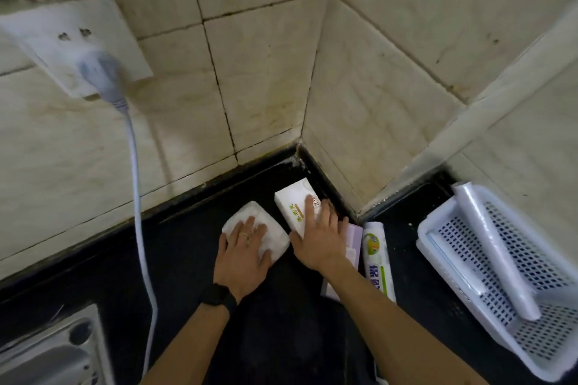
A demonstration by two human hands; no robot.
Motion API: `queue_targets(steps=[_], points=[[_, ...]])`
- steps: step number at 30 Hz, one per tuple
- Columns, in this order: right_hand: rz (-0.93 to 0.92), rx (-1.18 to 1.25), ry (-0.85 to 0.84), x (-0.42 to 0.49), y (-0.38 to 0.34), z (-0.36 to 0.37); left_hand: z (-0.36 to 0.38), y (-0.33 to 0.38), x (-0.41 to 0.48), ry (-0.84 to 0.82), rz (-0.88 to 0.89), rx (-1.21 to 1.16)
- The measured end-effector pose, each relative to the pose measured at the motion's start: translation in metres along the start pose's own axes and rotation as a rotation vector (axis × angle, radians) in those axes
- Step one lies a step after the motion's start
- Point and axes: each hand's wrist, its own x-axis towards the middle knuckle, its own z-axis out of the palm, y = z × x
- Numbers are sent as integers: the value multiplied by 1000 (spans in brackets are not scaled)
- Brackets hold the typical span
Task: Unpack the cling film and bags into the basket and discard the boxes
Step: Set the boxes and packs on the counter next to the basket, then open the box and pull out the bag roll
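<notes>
**Both hands down on packs in the corner, basket waiting to the right**

The left hand [247, 251] lies flat, fingers spread, on a soft white pack [266, 226] on the black desk [175, 247]; its grip is open, pressing and not closed around anything. The right hand [319, 236] rests likewise open on a white carton with green print [292, 200], which sits close against the tiled wall corner [300, 141]. Just right of that hand lie a pale lilac box [353, 244], partly hidden under the wrist, and a printed roll [377, 259]. The white perforated basket [438, 228] stands well to the right and already holds two clear rolls of film [488, 247].

The step in hand looks like picking up the next pack or carton to open it. The next move calls for curling the fingers round one item and lifting it towards the body.

Room is tight behind: the carton's far side is hemmed in by the wall's dark skirting. Open desk lies to the left, up to the white power cable [140, 228], and in front of the hands. The way to the basket passes over the lilac box and the roll.
</notes>
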Motion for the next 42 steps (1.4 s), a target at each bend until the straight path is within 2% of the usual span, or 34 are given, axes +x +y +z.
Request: queue_targets(steps=[2,6,12,17,21,26,29,32,37,40,42], points=[[-33,84,-7,-7,6,-11,-2,6,-2,13,-10,-12],[-66,240,129,-50,27,-20,-6,23,-10,56,-9,11],[16,381,263,-139,78,-12,-14,75,-38,117,-5,4],[163,457,343,-200,129,7,-6,125,-56,18,68,-14],[290,414,340,-232,176,25,9,158,-56,-82,97,-28],[438,267,249,-257,224,62,33,182,-43,-223,-1,-113],[447,213,109,-271,241,93,42,186,-43,-199,-55,-187],[427,155,86,-278,246,110,41,187,-48,-157,-130,-320],[417,186,3,-279,245,95,28,181,-75,-166,-204,-492],[394,332,-106,-279,247,71,15,198,-110,-175,-99,-502],[443,584,-152,-282,242,36,6,215,-137,-184,75,-484]])
